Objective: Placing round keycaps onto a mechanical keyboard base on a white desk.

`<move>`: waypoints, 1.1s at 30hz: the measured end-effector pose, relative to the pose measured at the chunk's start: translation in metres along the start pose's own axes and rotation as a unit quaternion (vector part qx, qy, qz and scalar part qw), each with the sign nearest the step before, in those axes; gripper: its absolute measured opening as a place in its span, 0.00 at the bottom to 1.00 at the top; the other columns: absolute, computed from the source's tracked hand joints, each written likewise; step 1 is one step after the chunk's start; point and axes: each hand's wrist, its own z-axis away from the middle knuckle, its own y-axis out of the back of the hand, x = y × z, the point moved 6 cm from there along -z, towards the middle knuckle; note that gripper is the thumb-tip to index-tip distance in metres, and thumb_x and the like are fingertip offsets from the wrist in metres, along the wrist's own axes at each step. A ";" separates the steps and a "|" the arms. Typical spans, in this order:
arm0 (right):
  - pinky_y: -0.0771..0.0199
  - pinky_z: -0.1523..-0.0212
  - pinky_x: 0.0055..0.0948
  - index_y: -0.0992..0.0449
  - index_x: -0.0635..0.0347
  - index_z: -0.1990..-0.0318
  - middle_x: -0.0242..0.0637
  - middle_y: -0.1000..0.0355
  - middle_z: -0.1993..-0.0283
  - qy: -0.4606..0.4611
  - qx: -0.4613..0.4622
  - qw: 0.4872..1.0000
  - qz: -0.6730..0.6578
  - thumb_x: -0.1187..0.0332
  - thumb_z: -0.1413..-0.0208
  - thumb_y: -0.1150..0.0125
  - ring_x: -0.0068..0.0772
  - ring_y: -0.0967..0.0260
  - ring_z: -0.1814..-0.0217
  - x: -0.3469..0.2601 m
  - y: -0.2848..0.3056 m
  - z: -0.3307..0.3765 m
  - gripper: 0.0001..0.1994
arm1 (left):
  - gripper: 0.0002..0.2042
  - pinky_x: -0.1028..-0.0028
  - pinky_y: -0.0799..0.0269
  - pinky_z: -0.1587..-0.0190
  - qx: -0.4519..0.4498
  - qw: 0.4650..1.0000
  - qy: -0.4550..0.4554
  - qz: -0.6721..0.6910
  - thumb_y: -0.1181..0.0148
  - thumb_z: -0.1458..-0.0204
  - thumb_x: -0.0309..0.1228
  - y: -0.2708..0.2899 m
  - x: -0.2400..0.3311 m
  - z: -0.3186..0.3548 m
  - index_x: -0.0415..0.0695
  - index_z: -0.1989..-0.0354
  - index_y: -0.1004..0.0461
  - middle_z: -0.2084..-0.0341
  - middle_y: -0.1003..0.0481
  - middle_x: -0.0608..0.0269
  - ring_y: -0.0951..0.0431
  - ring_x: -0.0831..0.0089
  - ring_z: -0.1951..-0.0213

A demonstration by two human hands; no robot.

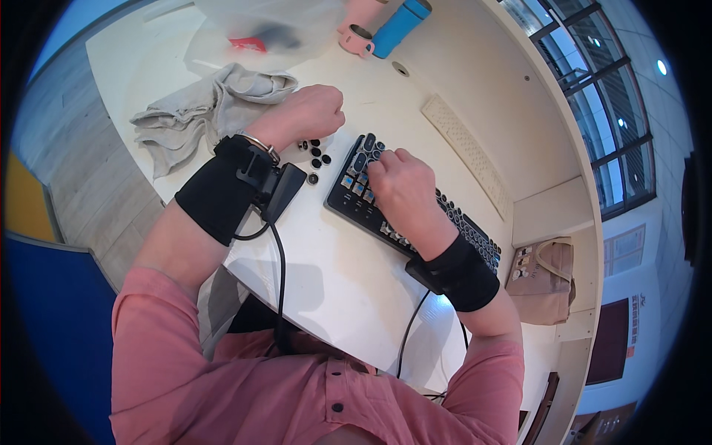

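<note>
A black keyboard (361, 210) with round keys lies slanted on the white desk. Bare blue switches (358, 188) show along part of its left end, where keycaps are off. My right hand (404, 189) is over that end with fingers curled down and pinched together; what the fingertips grip, if anything, is hidden. To the left, my left hand (314, 111) is curled closed above the desk, and its palm cannot be seen. Just below it lie several loose round black keycaps (317, 163). A crumpled grey cloth (185, 122) lies beside my left wrist.
At the back stand a pink mug (357, 41) and a blue bottle (400, 28), near a clear plastic bag (215, 44). A pale keyboard-shaped strip (463, 152) lies along the raised back panel. A tan bag (540, 282) is at the right. Cables hang from both wrist straps.
</note>
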 end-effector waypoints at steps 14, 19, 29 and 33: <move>0.30 0.69 0.34 0.21 0.57 0.69 0.37 0.29 0.73 -0.073 0.001 0.987 -0.145 0.72 0.57 0.35 0.40 0.30 0.69 0.023 0.023 -0.005 0.06 | 0.10 0.61 0.31 0.66 -0.003 1.000 -0.005 0.016 0.49 0.54 0.31 0.001 -0.001 0.001 0.36 0.77 0.27 0.79 0.25 0.49 0.23 0.56 0.72; 0.30 0.68 0.34 0.21 0.58 0.68 0.38 0.28 0.72 -0.059 -0.011 0.984 -0.167 0.73 0.57 0.35 0.41 0.29 0.69 0.024 0.010 -0.006 0.07 | 0.11 0.58 0.31 0.56 -0.062 0.998 0.018 0.004 0.51 0.53 0.31 0.006 0.007 0.004 0.35 0.70 0.26 0.67 0.25 0.44 0.26 0.49 0.60; 0.30 0.67 0.37 0.22 0.59 0.72 0.38 0.30 0.74 -0.077 -0.049 0.978 -0.186 0.69 0.56 0.35 0.41 0.30 0.67 0.026 0.006 -0.011 0.05 | 0.09 0.74 0.33 0.83 -0.183 0.951 0.011 0.248 0.52 0.53 0.27 -0.007 0.025 0.007 0.33 0.75 0.28 0.84 0.25 0.59 0.30 0.74 0.88; 0.31 0.68 0.37 0.23 0.58 0.73 0.38 0.30 0.75 -0.059 -0.052 0.989 -0.126 0.68 0.56 0.35 0.41 0.30 0.68 0.020 0.004 -0.013 0.05 | 0.09 0.74 0.33 0.83 -0.198 0.952 0.019 0.231 0.51 0.53 0.26 -0.009 0.027 0.012 0.33 0.75 0.27 0.83 0.24 0.58 0.29 0.74 0.86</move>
